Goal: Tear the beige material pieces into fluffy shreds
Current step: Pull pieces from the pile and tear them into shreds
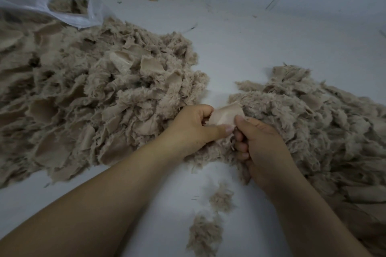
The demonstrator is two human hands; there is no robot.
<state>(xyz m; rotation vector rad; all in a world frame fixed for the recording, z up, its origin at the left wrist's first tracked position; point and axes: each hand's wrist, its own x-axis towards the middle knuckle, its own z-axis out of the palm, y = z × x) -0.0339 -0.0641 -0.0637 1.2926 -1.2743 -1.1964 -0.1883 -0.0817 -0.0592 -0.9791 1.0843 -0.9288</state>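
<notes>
Both hands pinch one beige piece (pixel 226 116) between two heaps on the white counter (pixel 240 48): the left hand (pixel 193 129) and right hand (pixel 261 148) each have a closed grip on it. A clear plastic bag (pixel 41 0), far left, holds more beige material.

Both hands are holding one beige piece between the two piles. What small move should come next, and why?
Probably pull the two hands apart to tear the beige piece. The left hand and the right hand both pinch it, close together, with its smooth backing facing up and still whole. The grip looks set, so a short outward pull seems the natural next step.
</notes>
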